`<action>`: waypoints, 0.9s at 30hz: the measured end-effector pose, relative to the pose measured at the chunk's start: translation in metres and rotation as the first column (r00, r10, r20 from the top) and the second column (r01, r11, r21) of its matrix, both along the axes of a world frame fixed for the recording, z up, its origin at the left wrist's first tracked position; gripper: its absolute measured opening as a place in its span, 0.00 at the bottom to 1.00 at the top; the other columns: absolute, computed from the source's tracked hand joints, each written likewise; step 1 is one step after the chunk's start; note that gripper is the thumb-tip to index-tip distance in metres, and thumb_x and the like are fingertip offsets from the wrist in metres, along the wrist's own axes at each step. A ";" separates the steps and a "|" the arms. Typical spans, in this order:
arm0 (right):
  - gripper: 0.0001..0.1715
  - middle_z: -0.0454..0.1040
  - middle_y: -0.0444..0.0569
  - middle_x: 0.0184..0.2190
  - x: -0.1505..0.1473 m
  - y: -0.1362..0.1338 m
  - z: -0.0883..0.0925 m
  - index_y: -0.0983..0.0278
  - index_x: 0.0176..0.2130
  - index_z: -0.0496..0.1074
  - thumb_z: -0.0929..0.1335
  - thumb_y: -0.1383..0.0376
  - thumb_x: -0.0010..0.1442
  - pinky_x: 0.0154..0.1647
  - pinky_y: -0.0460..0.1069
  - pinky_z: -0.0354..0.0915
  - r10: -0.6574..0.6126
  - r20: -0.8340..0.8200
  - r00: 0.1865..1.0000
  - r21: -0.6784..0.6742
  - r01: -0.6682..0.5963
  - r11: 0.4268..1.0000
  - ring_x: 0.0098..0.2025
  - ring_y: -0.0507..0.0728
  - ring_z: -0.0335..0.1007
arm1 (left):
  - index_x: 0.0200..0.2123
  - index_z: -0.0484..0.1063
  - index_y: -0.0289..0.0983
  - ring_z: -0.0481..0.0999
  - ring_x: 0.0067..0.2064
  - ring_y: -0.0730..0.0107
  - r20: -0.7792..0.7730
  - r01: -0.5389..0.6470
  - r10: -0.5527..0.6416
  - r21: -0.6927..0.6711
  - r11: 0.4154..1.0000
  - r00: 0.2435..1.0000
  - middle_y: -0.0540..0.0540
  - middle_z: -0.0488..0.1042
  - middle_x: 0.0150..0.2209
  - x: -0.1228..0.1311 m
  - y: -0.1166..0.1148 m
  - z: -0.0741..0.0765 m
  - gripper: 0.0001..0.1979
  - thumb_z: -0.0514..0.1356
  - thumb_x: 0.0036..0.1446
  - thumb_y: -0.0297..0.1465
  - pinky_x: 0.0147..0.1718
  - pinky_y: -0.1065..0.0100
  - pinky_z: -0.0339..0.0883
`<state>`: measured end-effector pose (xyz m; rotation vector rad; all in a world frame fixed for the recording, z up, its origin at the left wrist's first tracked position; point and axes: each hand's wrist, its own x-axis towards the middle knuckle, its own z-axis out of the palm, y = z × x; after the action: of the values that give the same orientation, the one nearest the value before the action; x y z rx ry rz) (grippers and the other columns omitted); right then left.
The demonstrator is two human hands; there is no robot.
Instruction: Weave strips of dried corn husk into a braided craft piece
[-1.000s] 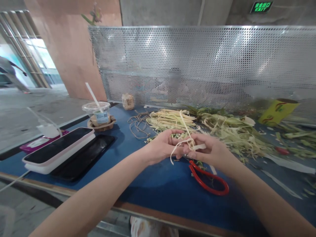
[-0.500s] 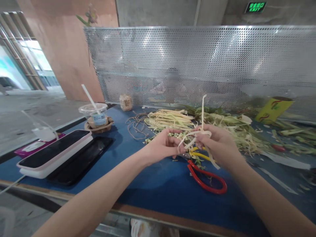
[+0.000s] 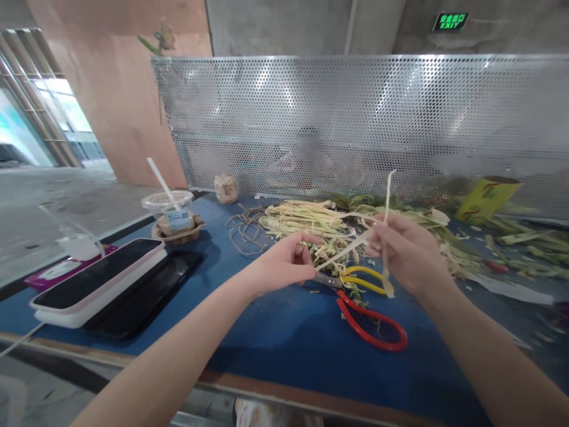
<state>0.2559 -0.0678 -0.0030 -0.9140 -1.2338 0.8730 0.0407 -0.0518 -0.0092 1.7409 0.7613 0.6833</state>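
Note:
Between my hands a pale plant-fibre strip is stretched at a slant. My left hand pinches its lower end between thumb and fingers. With closed fingertips my right hand grips the other end, where one piece of strip sticks upward and another hangs below. Under the hands lie scissors with one red and one yellow handle; their blades point left, partly behind my left hand. Small green and pale plant scraps lie just behind the strip.
A bundle of pale stalks and a coil of twine lie farther back. Leafy husks and a yellow tube are at right. Left are a lidded cup, a phone and a black device. A perforated metal screen borders the table.
My hands have moved apart, my right hand shifting right. The strip, looped and bunched before, is now drawn out straight between them.

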 end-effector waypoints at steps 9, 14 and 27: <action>0.08 0.68 0.42 0.21 -0.024 -0.019 -0.010 0.62 0.31 0.70 0.70 0.62 0.48 0.24 0.45 0.65 0.082 0.281 0.956 0.004 -0.087 0.996 0.22 0.48 0.64 | 0.49 0.62 0.37 0.69 0.40 0.69 0.111 -0.100 0.077 0.212 0.972 0.991 0.44 0.69 0.40 0.005 -0.007 0.003 0.25 0.61 0.47 0.36 0.35 0.70 0.63; 0.06 0.67 0.42 0.22 -0.035 -0.026 -0.009 0.63 0.29 0.69 0.69 0.63 0.49 0.24 0.44 0.65 0.114 0.327 0.938 0.023 -0.128 0.992 0.24 0.49 0.65 | 0.34 0.74 0.34 0.72 0.36 0.72 0.208 -0.168 0.115 0.262 0.950 0.971 0.45 0.74 0.34 0.009 -0.008 0.004 0.10 0.60 0.49 0.33 0.35 0.72 0.65; 0.07 0.67 0.40 0.18 -0.033 -0.018 -0.014 0.61 0.29 0.71 0.71 0.62 0.47 0.22 0.44 0.59 0.160 -0.036 0.986 -0.059 -0.162 0.985 0.20 0.47 0.60 | 0.38 0.70 0.36 0.71 0.34 0.72 0.700 -0.143 0.141 -0.056 0.988 0.700 0.46 0.73 0.32 0.013 -0.002 -0.002 0.17 0.63 0.44 0.37 0.30 0.71 0.64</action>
<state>0.2233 -0.0862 -0.0174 -0.8553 -1.2725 1.0553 0.0539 -0.0536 -0.0111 1.2584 0.3447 1.3572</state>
